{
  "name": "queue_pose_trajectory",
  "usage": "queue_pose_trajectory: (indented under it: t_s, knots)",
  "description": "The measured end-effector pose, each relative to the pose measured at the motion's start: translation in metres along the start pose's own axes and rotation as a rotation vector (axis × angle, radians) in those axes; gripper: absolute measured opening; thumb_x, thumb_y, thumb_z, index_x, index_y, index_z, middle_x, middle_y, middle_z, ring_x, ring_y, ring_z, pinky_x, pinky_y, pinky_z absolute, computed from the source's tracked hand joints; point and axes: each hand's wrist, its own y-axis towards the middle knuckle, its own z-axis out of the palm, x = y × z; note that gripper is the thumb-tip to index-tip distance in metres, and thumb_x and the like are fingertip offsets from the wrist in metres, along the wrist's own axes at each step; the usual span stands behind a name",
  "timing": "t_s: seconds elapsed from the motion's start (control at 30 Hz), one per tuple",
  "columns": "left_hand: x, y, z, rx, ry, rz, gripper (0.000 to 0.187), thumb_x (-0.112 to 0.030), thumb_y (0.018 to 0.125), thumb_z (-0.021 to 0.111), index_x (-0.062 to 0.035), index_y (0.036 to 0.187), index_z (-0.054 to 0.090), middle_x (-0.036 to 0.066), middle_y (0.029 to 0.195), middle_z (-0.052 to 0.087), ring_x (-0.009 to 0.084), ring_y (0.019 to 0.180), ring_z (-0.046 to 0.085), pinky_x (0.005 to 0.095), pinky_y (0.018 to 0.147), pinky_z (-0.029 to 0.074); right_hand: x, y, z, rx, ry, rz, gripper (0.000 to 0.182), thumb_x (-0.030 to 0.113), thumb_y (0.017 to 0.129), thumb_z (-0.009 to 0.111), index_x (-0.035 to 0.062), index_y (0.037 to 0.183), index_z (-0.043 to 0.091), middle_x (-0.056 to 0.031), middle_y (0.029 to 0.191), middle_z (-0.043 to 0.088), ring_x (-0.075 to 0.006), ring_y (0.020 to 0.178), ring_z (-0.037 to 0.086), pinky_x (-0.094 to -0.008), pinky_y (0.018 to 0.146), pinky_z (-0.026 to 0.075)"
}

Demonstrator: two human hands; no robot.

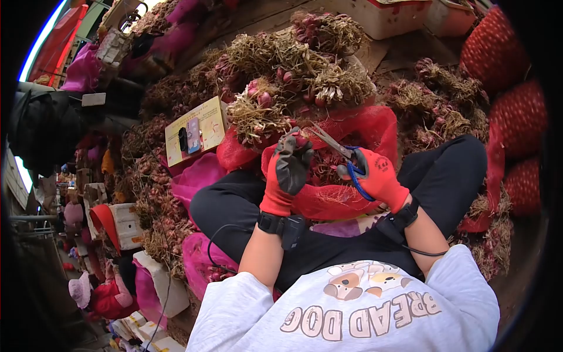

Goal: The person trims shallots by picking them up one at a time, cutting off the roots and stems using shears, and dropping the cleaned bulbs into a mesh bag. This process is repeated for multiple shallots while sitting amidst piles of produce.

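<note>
Grey shirt reads "BREAD DOG"; right hand holds scissors.

The grey T-shirt reads "BREAD DOG", upside down in this view; print on the yellow box and right glove is illegible.

brown flr w/ dried onion bunches in piles, red mesh sacks at r edge, white box lower l

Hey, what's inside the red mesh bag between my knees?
Small reddish bulbs show inside the red mesh bag; what lies beneath them is covered, and your left hand and right hand block some edges.
</note>
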Motion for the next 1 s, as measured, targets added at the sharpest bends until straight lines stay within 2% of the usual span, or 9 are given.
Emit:
queue_pose_trajectory:
  t_s: [0.13,0.33,0.47,0.63,0.73,0.87,0.97,1.0]
  knots:
    - [0.001,0.003,-0.016,0.169,-0.311,-0.252,0.029,-0.023,0.100,0.042,-0.0030,0.113,0.059,0.014,0.112,0.062,0.0233,0.099,0.059,0.0324,0.089,0.051,0.011,-0.002,0.007,-0.049,-0.162,-0.096,0.043,0.040,0.076,0.071,0.0067,0.101,0.058,-0.0125,0.090,0.061,-0.0303,0.082,0.061,-0.0389,0.067,0.048]
    - [0.009,-0.001,-0.013,0.234,-0.092,-0.117,0.028,-0.023,0.099,0.045,-0.0058,0.117,0.057,0.012,0.116,0.060,0.0233,0.103,0.057,0.0355,0.093,0.046,0.005,-0.002,0.007,-0.066,-0.263,-0.080,0.044,0.042,0.075,0.071,0.0074,0.098,0.057,-0.0120,0.089,0.061,-0.0311,0.078,0.061,-0.0403,0.064,0.048]
    - [0.009,0.002,-0.027,0.261,-0.083,-0.184,0.029,-0.024,0.096,0.051,-0.0078,0.120,0.055,0.011,0.118,0.058,0.0233,0.105,0.056,0.0355,0.095,0.043,-0.002,-0.004,0.009,-0.078,-0.238,-0.086,0.040,0.041,0.076,0.070,0.0074,0.093,0.058,-0.0117,0.087,0.063,-0.0305,0.076,0.062,-0.0404,0.063,0.048]
    - [0.011,-0.003,-0.021,0.276,-0.001,-0.071,0.032,-0.024,0.094,0.055,-0.0092,0.122,0.052,0.011,0.119,0.058,0.0229,0.106,0.056,0.0355,0.094,0.043,-0.011,-0.006,0.009,-0.035,-0.218,-0.047,0.038,0.041,0.076,0.071,0.0072,0.091,0.060,-0.0116,0.076,0.063,-0.0309,0.068,0.062,-0.0398,0.062,0.049]
    - [0.006,-0.004,0.000,0.206,0.089,-0.062,0.028,-0.018,0.094,0.055,-0.0093,0.121,0.053,0.008,0.113,0.060,0.0213,0.102,0.057,0.0336,0.090,0.045,-0.013,-0.006,0.005,0.031,-0.117,0.011,0.038,0.039,0.076,0.071,0.0069,0.093,0.061,-0.0120,0.074,0.062,-0.0315,0.066,0.062,-0.0398,0.061,0.049]
    - [-0.007,0.001,0.012,0.110,0.368,-0.049,0.024,-0.010,0.093,0.054,-0.0080,0.117,0.053,0.004,0.102,0.059,0.0182,0.093,0.057,0.0300,0.081,0.047,0.004,-0.002,-0.010,0.093,0.089,0.115,0.036,0.038,0.076,0.072,0.0076,0.093,0.063,-0.0118,0.075,0.063,-0.0320,0.068,0.062,-0.0402,0.061,0.048]
    - [-0.008,0.006,0.000,0.058,0.435,0.013,0.021,-0.006,0.092,0.053,-0.0073,0.113,0.054,0.002,0.095,0.058,0.0149,0.087,0.057,0.0288,0.078,0.049,-0.003,-0.003,-0.007,-0.095,-0.145,-0.129,0.037,0.041,0.076,0.072,0.0088,0.093,0.063,-0.0111,0.078,0.064,-0.0316,0.069,0.062,-0.0401,0.061,0.048]
    - [-0.009,0.006,0.001,0.040,0.416,0.020,0.020,-0.006,0.092,0.053,-0.0076,0.112,0.054,0.001,0.093,0.057,0.0138,0.086,0.057,0.0289,0.080,0.049,-0.002,-0.002,-0.010,-0.074,-0.195,-0.114,0.037,0.041,0.076,0.071,0.0092,0.093,0.063,-0.0110,0.078,0.064,-0.0314,0.069,0.063,-0.0398,0.061,0.048]
